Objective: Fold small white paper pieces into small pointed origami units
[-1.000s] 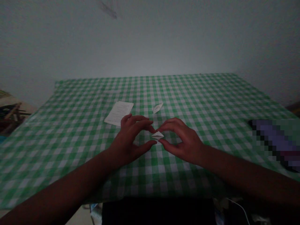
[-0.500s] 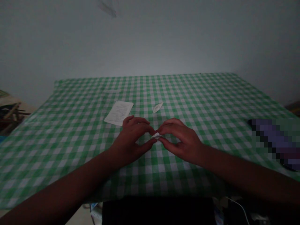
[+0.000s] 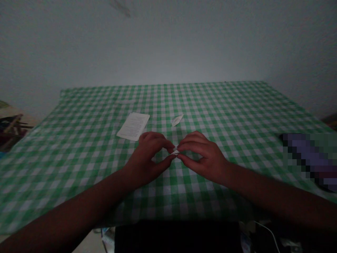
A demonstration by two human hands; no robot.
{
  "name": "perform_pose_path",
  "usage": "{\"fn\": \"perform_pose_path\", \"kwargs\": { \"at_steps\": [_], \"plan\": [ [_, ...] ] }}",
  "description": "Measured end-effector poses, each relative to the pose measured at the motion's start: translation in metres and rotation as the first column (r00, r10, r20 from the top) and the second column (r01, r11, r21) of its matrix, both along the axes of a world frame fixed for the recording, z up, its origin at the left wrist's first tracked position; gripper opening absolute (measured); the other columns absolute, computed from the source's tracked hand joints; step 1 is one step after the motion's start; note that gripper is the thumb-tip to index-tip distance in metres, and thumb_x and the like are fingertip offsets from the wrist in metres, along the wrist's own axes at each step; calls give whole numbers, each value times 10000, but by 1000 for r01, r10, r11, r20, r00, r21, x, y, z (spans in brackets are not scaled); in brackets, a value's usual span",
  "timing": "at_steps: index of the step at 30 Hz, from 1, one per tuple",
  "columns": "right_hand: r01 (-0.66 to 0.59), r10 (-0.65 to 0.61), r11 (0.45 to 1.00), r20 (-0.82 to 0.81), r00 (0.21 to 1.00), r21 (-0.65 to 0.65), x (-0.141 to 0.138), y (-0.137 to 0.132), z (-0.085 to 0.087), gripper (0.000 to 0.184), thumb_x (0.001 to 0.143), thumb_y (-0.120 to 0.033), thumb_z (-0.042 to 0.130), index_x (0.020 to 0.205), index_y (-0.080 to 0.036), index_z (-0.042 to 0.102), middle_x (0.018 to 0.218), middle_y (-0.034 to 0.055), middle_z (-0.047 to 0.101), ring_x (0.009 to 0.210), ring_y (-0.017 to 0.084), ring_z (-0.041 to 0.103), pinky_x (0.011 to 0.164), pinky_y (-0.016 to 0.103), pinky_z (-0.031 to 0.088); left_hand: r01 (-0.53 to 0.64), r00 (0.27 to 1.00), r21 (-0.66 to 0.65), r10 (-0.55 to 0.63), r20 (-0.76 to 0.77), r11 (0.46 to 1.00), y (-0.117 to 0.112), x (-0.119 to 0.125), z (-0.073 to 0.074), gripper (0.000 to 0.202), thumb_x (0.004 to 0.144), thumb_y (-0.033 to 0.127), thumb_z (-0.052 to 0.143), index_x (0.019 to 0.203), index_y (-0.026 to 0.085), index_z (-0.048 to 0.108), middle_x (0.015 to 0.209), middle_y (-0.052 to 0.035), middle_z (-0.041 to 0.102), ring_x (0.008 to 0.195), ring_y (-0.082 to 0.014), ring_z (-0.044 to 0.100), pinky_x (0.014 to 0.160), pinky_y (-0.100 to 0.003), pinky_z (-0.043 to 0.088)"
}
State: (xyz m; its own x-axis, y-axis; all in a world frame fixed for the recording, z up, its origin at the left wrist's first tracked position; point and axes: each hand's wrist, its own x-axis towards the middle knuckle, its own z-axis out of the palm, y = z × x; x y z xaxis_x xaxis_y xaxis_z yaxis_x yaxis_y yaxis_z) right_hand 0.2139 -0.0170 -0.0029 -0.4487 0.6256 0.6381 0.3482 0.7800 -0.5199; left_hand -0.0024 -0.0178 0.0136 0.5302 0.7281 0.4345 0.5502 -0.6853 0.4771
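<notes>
Between my two hands is a small piece of folded white paper (image 3: 174,152), just above the tablecloth. My left hand (image 3: 151,154) pinches it from the left with thumb and fingertips. From the other side my right hand (image 3: 204,154) pinches it the same way, and the fingertips of both hands nearly meet. Fingers cover most of the paper, so its full shape is hidden. Beyond my hands lies a small folded paper boat (image 3: 177,120), tilted on the cloth. A stack of printed paper sheets (image 3: 133,126) rests just past my left hand.
A green and white checked tablecloth (image 3: 223,112) covers the table, which meets a grey wall (image 3: 168,42) at the back. A blurred-out dark purple object (image 3: 302,151) lies at the right edge. A white cable (image 3: 271,233) hangs below the table.
My left fingers have drawn closer together, and the folded paper between my hands shows less and looks flatter. The boat and the sheets have stayed in place.
</notes>
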Motion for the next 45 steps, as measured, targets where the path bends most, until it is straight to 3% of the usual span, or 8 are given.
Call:
{"fn": "perform_pose_path", "kwargs": {
  "at_steps": [19, 29, 34, 40, 45],
  "plan": [
    [-29, 21, 995, -81, 996, -95, -4, -2, -1, 103, 838, -149, 655, 899, -230, 642, 891, 31, 688, 880, 191, 631, 817, 387, 521, 76, 994, -81, -69, 80, 994, 0, 4, 0, 43, 894, 255, 632, 872, 222, 649, 874, -18, 685, 914, -196, 590, 855, -375, 449],
    [-77, 44, 963, -131, 990, -259, -2, -1, -3, 80, 828, -138, 668, 835, -208, 632, 883, 22, 654, 865, 165, 617, 798, 336, 502, 115, 993, -158, -112, 25, 981, -2, 3, -2, 45, 940, 237, 585, 975, 215, 603, 940, -2, 645, 967, -177, 563, 915, -369, 394],
    [-85, 48, 935, -114, 992, -345, -2, 0, -2, 45, 870, -172, 646, 849, -209, 629, 883, 23, 644, 870, 161, 612, 808, 338, 498, 62, 998, -165, -64, -5, 984, -1, 3, -3, 65, 914, 250, 629, 958, 211, 603, 933, 4, 643, 960, -180, 574, 908, -367, 393],
    [-39, 22, 960, -64, 998, -279, -1, 1, -4, 118, 847, -225, 704, 955, -217, 658, 988, 51, 659, 966, 186, 622, 878, 373, 502, 33, 998, -192, -23, 55, 981, 2, 1, -6, 60, 909, 248, 648, 958, 213, 651, 915, 5, 675, 910, -167, 611, 863, -340, 429],
    [-55, 41, 947, -50, 998, -318, -1, 0, -2, 58, 915, -241, 640, 899, -222, 692, 900, 28, 680, 900, 164, 621, 839, 347, 498, 9, 997, -212, 7, 73, 977, 2, 1, -7, 65, 888, 256, 677, 929, 206, 670, 877, 7, 681, 869, -162, 630, 816, -323, 457]
  ]
}}
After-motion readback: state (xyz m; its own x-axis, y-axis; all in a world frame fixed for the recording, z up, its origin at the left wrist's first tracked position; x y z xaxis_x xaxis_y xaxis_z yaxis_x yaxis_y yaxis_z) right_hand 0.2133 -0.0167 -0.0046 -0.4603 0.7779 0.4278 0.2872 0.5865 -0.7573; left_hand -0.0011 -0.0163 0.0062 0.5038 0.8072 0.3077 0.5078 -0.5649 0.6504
